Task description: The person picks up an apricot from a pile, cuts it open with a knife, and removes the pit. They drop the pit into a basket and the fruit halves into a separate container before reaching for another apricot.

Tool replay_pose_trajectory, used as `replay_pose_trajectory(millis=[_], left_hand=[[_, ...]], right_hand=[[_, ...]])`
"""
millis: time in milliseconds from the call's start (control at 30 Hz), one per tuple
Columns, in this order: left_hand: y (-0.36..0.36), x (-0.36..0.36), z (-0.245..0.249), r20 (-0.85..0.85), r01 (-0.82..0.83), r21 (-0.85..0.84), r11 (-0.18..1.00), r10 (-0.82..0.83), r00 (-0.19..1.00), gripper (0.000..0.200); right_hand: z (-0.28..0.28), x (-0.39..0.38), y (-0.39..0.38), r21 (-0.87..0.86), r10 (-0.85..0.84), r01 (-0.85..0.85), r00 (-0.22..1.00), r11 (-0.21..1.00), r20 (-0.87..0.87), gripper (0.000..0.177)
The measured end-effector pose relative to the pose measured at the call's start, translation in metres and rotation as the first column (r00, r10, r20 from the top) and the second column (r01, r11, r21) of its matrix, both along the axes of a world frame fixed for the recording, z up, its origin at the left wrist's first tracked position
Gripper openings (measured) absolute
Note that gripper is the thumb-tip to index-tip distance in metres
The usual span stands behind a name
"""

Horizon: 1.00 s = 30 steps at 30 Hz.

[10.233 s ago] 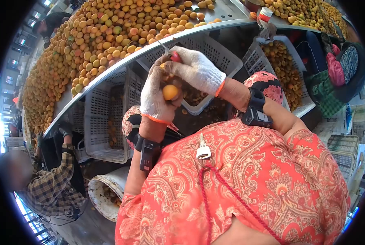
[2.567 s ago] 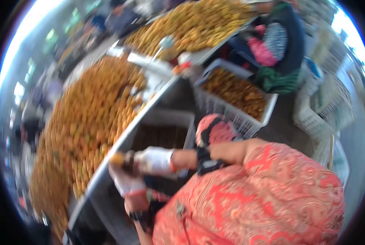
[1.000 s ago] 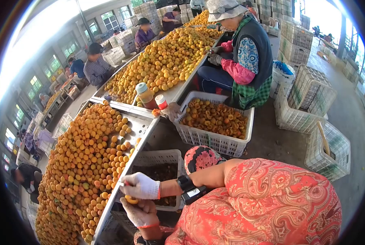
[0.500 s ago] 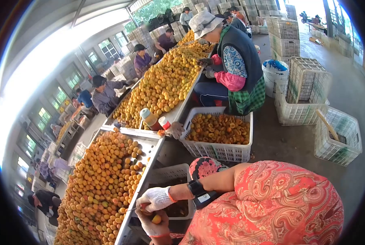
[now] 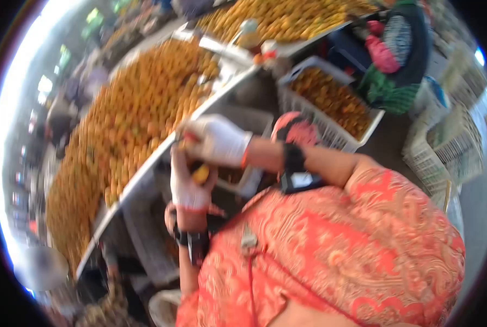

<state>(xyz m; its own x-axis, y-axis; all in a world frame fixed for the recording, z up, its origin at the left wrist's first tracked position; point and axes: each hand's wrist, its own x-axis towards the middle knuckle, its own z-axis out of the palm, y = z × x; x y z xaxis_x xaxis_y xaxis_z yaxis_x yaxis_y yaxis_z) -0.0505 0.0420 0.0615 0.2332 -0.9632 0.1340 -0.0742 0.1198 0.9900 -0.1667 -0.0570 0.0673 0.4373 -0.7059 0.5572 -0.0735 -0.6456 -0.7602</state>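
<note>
My left hand [image 5: 190,185], in a white glove, is closed around a yellow-orange fruit [image 5: 201,174] held against the palm. Just above it, my gloved right hand [image 5: 216,140] is bent with its fingers pressed together, meeting the left fingertips. Something small and reddish shows between the fingertips, too blurred to make out. Both hands are at the edge of a metal table [image 5: 145,169] heaped with orange fruit [image 5: 129,109]. Below the right hand, a pale crate [image 5: 249,182] is partly hidden.
A white crate of split fruit [image 5: 331,101] stands at the upper right, beside a seated co-worker in a dark vest [image 5: 418,38]. A bottle [image 5: 248,35] and a red-and-white container [image 5: 269,48] stand at the table corner. Stacked crates [image 5: 453,136] are at the right.
The view has tilted down and swung, so the hands appear higher and more of the red patterned clothing shows. Both hands remain together, with the fruit still in the left.
</note>
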Motion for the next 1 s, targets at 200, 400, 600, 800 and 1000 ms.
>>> replay_pose_trajectory(millis=[200, 400, 600, 800, 1000], left_hand=[[-0.016, 0.000, 0.000, -0.640, -0.029, 0.261, 0.965, 0.196, 0.743, 0.037], [-0.028, 0.026, -0.011, -0.836, 0.272, 0.027, 0.962, -0.127, 0.534, 0.048], [-0.030, 0.019, -0.009, -0.808, 0.189, 0.132, 0.973, -0.005, 0.589, 0.056], [-0.033, 0.020, -0.010, -0.812, 0.152, 0.115, 0.982, 0.004, 0.583, 0.054], [-0.036, 0.035, -0.028, -0.831, 0.152, 0.141, 0.978, 0.033, 0.555, 0.041]], right_hand=[[0.002, -0.008, -0.005, -0.109, 0.008, -0.032, 0.977, 0.994, -0.211, 0.026], [0.007, -0.012, -0.012, 0.485, 0.118, -0.342, 0.893, 0.805, 0.434, 0.026], [0.009, -0.028, -0.037, -0.100, -0.225, 0.210, 0.958, 0.973, -0.178, 0.045], [0.029, -0.020, -0.023, 0.392, -0.026, -0.257, 0.809, 0.883, 0.588, 0.034], [0.033, -0.020, -0.013, 0.436, 0.058, -0.251, 0.910, 0.864, 0.410, 0.032]])
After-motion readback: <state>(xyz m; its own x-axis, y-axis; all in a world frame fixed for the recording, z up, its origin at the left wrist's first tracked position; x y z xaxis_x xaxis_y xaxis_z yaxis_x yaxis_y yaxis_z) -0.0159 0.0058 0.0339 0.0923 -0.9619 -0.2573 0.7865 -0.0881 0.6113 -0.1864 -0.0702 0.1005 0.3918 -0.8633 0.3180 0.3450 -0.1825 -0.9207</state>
